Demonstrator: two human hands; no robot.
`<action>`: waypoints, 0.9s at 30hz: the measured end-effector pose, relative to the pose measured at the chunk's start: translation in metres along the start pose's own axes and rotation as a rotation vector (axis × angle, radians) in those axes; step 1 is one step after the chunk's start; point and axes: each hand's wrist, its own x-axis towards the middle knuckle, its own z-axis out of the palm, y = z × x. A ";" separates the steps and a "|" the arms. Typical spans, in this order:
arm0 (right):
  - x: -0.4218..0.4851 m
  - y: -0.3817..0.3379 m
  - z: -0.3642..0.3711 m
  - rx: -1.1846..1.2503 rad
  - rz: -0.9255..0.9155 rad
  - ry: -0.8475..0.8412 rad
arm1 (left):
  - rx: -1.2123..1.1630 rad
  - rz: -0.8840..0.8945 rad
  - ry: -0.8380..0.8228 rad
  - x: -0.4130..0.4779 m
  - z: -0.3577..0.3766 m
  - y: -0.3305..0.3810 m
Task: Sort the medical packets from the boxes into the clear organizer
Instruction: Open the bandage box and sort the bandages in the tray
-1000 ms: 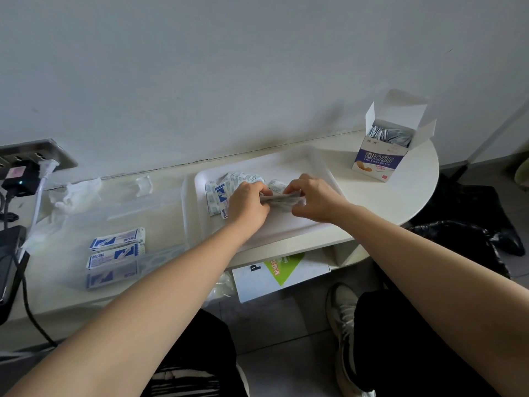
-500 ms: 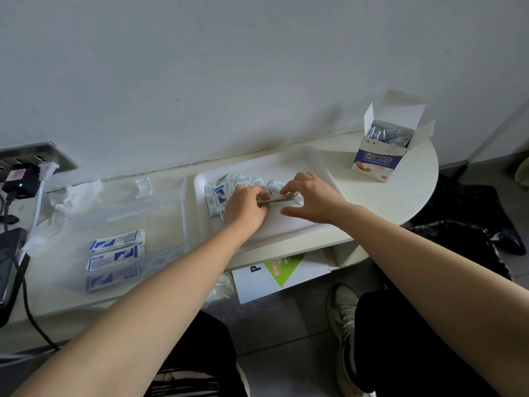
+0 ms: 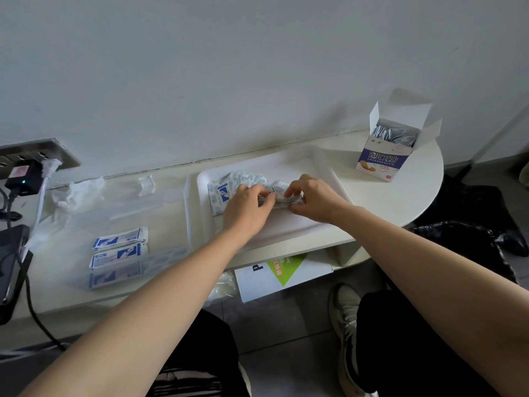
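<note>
Left grip (image 3: 246, 206) and right grip (image 3: 313, 199) both pinch a small stack of packets (image 3: 282, 201) over the white tray (image 3: 286, 233). Left of it on the table (image 3: 400, 202) lies the clear organizer (image 3: 86, 224).

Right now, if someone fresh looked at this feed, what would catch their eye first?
The left hand and right hand meet over the white tray at the middle of the table, pinching a small stack of packets between them, with loose packets fanned out just behind. An open box of silver packets stands at the table's far right end, and three blue-and-white packets lie in the clear organizer on the left.
</note>
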 end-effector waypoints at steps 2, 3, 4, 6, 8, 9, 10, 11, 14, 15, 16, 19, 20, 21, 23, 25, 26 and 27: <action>0.000 -0.003 0.001 -0.003 -0.016 -0.017 | -0.005 0.037 -0.022 0.002 0.001 -0.001; 0.001 -0.004 0.002 -0.004 -0.023 -0.010 | -0.012 0.053 -0.021 0.002 0.002 -0.001; 0.001 -0.005 0.002 0.001 -0.022 0.002 | -0.023 0.065 -0.016 0.003 0.002 0.000; 0.002 -0.005 0.002 0.004 -0.010 -0.002 | -0.032 0.074 -0.030 0.003 0.003 0.001; 0.002 -0.005 0.002 -0.002 0.010 -0.020 | -0.020 0.070 -0.071 0.001 0.002 0.001; 0.002 -0.004 0.002 0.006 0.022 -0.015 | -0.011 0.075 -0.078 0.000 0.002 0.001; 0.001 -0.004 0.000 0.025 0.031 -0.005 | 0.005 0.089 -0.072 0.000 0.001 0.000; 0.000 -0.004 -0.002 0.046 0.037 0.000 | 0.029 0.107 -0.058 0.001 0.001 0.000; 0.001 -0.004 -0.008 0.114 0.080 0.021 | 0.093 0.124 -0.025 0.004 -0.001 0.000; 0.002 -0.003 -0.009 0.126 0.118 0.053 | 0.110 0.122 -0.025 0.005 -0.001 0.000; 0.004 -0.001 -0.010 0.116 0.155 0.088 | 0.126 0.122 -0.030 0.005 -0.002 0.000; 0.010 0.004 -0.008 -0.043 0.213 0.108 | 0.136 0.126 -0.066 0.005 -0.006 -0.003; 0.012 0.004 -0.005 -0.085 0.233 0.077 | 0.140 0.119 -0.080 0.004 -0.008 -0.004; 0.013 0.004 -0.002 -0.112 0.250 0.050 | 0.146 0.109 -0.095 0.004 -0.009 -0.004; 0.015 0.003 0.004 -0.143 0.249 0.035 | 0.148 0.075 -0.122 0.002 -0.012 -0.005; 0.016 0.001 0.006 -0.149 0.233 0.038 | 0.137 0.031 -0.146 0.000 -0.015 -0.007; 0.016 0.000 0.005 -0.149 0.226 0.031 | 0.136 0.015 -0.159 0.000 -0.016 -0.008; 0.017 -0.001 0.004 -0.150 0.224 0.018 | 0.136 0.006 -0.170 -0.001 -0.018 -0.010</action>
